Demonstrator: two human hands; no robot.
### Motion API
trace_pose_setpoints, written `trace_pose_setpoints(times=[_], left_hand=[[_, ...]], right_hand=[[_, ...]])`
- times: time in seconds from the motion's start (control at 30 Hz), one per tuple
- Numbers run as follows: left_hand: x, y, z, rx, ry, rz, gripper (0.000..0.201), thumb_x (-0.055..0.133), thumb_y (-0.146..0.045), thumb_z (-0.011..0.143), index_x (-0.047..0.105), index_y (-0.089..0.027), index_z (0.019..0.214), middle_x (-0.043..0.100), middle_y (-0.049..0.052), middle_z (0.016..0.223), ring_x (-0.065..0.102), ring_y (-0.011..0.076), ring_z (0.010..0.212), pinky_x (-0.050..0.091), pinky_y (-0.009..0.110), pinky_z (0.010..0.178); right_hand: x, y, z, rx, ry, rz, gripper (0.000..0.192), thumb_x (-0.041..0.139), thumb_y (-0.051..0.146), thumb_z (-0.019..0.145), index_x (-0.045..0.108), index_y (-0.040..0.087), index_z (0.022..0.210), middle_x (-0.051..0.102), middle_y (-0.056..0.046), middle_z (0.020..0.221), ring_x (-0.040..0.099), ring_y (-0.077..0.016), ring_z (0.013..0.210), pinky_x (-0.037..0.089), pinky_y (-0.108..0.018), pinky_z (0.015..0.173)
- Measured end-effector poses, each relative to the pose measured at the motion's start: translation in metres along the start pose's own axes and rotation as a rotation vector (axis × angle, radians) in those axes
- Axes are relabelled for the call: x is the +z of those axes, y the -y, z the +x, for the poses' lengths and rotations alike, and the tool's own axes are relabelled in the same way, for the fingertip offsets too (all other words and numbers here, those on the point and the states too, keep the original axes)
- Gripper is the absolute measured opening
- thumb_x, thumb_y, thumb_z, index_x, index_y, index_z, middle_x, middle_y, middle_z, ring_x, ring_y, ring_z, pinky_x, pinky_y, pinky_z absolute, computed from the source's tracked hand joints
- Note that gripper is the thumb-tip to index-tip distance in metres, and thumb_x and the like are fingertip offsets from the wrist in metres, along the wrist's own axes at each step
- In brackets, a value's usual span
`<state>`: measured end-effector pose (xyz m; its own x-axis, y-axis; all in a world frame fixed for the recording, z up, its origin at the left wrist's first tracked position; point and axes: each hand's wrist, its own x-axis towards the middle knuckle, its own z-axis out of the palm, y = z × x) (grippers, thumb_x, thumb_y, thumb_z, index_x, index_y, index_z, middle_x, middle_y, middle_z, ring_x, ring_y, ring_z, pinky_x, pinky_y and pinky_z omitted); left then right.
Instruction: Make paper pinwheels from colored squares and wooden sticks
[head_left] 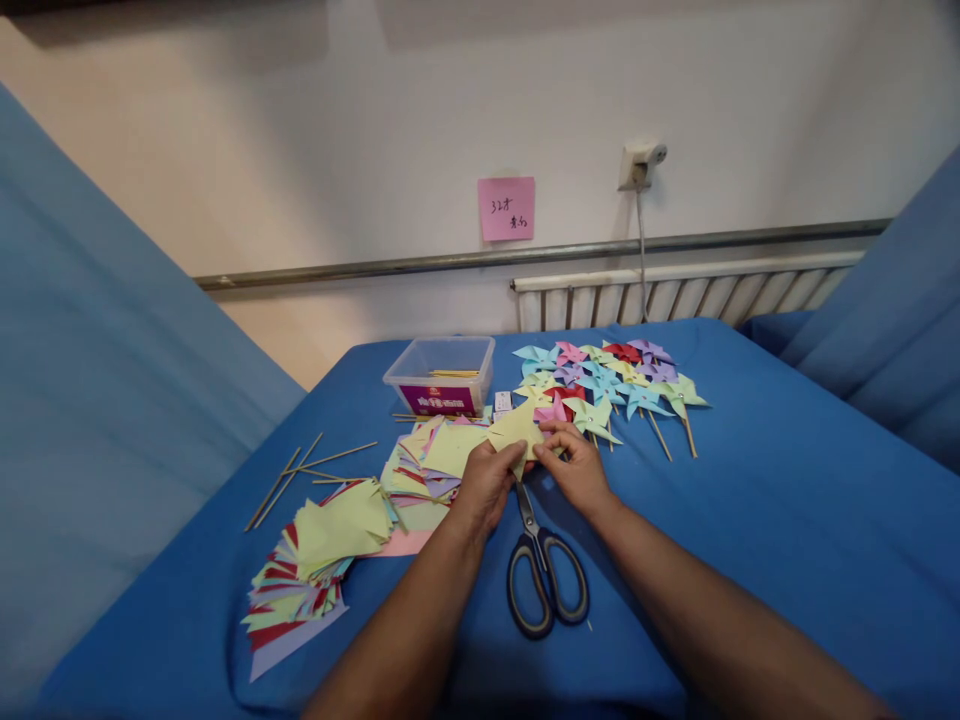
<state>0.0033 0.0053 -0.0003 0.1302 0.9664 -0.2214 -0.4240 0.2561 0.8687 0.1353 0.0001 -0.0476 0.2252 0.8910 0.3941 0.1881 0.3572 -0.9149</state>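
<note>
My left hand and my right hand both pinch a pale yellow paper square above the blue-covered table. The fingertips fold or hold its lower edge. Directly below the hands lie closed scissors with grey-and-yellow handles, untouched. Left of my left hand sits a stack of coloured paper squares, and a second fanned stack lies nearer the front left.
Several finished paper pinwheels on sticks lie at the back right. A clear plastic box with sticks stands at the back. Loose wooden sticks lie to the left. A wall with a pink note and a radiator stands behind.
</note>
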Motion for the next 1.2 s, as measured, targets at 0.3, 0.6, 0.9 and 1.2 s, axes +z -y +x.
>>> trace_pose_setpoints(times=[0.3, 0.6, 0.9, 1.2], left_hand=[[-0.0008, 0.0023, 0.0011, 0.008, 0.008, 0.034, 0.041, 0.081, -0.016, 0.059, 0.073, -0.01, 0.098, 0.075, 0.011, 0.092, 0.068, 0.0181, 0.075, 0.051, 0.024, 0.064], [-0.0018, 0.0056, 0.0046, 0.025, -0.006, 0.05, 0.036, 0.084, -0.016, 0.055, 0.074, -0.01, 0.09, 0.075, 0.01, 0.087, 0.066, 0.0159, 0.069, 0.05, 0.023, 0.062], [-0.0033, 0.0071, 0.0057, 0.024, -0.007, 0.07, 0.039, 0.084, -0.018, 0.055, 0.075, -0.01, 0.093, 0.075, 0.01, 0.087, 0.066, 0.016, 0.069, 0.05, 0.023, 0.061], [-0.0052, 0.008, 0.0076, 0.032, 0.012, 0.08, 0.04, 0.084, -0.019, 0.055, 0.074, -0.011, 0.094, 0.075, 0.01, 0.088, 0.066, 0.0169, 0.071, 0.05, 0.024, 0.062]], right_hand=[[0.0011, 0.0008, 0.0002, 0.012, -0.011, 0.013, 0.021, 0.067, 0.037, 0.077, 0.065, 0.021, 0.065, 0.067, -0.01, 0.104, 0.063, -0.0251, 0.101, 0.045, -0.04, 0.092], [0.0019, -0.0007, -0.0003, 0.017, -0.012, 0.008, 0.02, 0.067, 0.037, 0.077, 0.066, 0.022, 0.065, 0.069, -0.01, 0.102, 0.064, -0.0245, 0.098, 0.046, -0.04, 0.091], [0.0028, -0.0047, -0.0004, 0.036, -0.01, 0.008, 0.022, 0.067, 0.04, 0.077, 0.066, 0.022, 0.064, 0.069, -0.009, 0.102, 0.064, -0.0243, 0.097, 0.047, -0.04, 0.091], [0.0026, -0.0018, -0.0011, 0.043, -0.015, 0.009, 0.022, 0.068, 0.04, 0.076, 0.067, 0.022, 0.064, 0.069, -0.009, 0.101, 0.064, -0.0245, 0.096, 0.047, -0.039, 0.09]])
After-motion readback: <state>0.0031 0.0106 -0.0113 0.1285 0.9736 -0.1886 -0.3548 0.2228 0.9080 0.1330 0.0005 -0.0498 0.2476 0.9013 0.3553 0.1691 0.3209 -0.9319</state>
